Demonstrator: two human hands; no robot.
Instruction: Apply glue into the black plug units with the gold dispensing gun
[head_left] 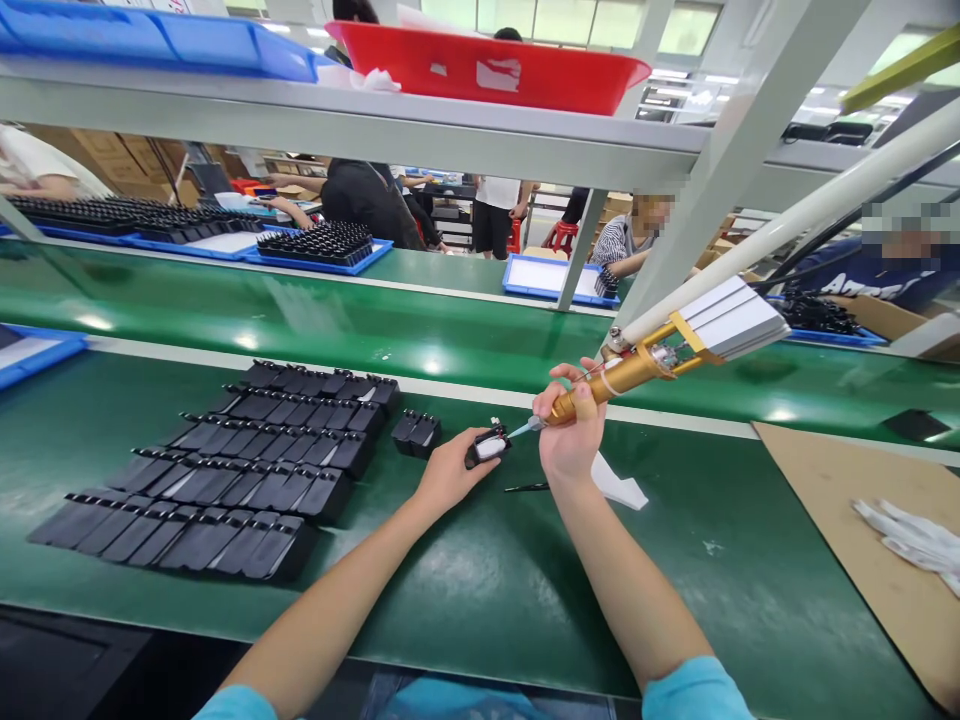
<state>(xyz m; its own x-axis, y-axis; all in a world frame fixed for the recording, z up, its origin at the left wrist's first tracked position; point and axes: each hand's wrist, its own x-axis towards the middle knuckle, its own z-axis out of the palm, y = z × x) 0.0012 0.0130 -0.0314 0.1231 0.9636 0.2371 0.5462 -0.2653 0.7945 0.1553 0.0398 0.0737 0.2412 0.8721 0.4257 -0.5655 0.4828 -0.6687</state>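
Observation:
My left hand (452, 470) is closed around a small black plastic housing (489, 448) with a white inside, tilted up off the green bench. In my right hand (574, 430) is a gold-coloured glue dispensing gun (626, 378), fingers wrapped round its barrel. The gun's pale blue needle tip (525, 428) points left and reaches the housing's edge; whether it touches cannot be made out. Just left of my left hand stand a few matching black housings (417, 433). Below my right hand lie a thin black tool (526, 488) and a white paper piece (619, 483).
Rows of black housings (247, 480) fill the bench's left side. On the right, white gloves (911, 540) lie on a cardboard sheet (840, 500). A slanted metal post (742, 120) and a shelf with a red tray (487, 70) stand ahead. Other people work beyond.

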